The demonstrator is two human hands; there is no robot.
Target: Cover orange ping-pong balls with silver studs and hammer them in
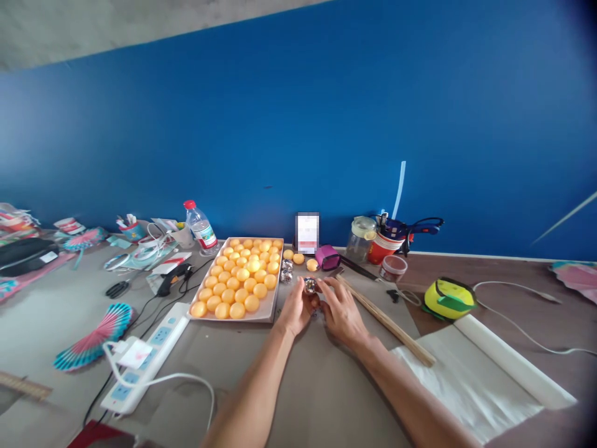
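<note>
My left hand (295, 309) and my right hand (339, 309) meet over the table, fingers pinched around a small silver, glittery ball (310, 285) held between them. Just left of them stands a shallow tray (273, 311) filled with several orange balls (240, 277). Two more silver balls (286, 270) lie beside the tray's far right corner, with a few loose orange balls (299, 258) behind them.
A bundle of thin wooden sticks (387, 322) lies to the right, beside a white paper roll (485, 373) and a yellow-green case (450, 298). A power strip (149, 354), glue gun (172, 278), water bottle (201, 228), paper fans (93, 339), jars and a red cup (380, 246) surround the spot.
</note>
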